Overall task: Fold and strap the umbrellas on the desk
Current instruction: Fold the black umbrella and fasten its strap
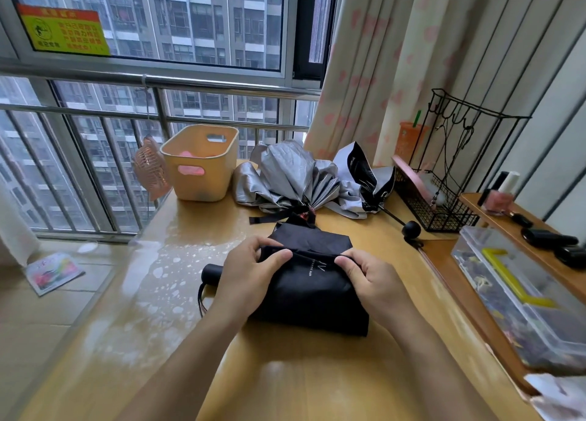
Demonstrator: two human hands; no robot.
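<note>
A black umbrella (312, 289) lies flat in the middle of the wooden desk (177, 341), its round handle (210, 274) sticking out to the left. My left hand (250, 274) pinches a fold of its black cloth near the handle end. My right hand (372, 281) pinches the same fold further right. Behind it a silver umbrella (285, 176) lies crumpled and unfolded, with a black strap (264, 220) trailing toward me. A white-and-black umbrella (361, 182) lies crumpled to its right, its black ball handle (411, 229) pointing at the desk's right side.
A beige plastic basket (203, 163) stands at the back left with a pink fan (150, 170) beside it. A black wire rack (444, 192) stands at the back right. A clear box (520, 297) and small bottles fill the right shelf. Window railing runs behind the desk.
</note>
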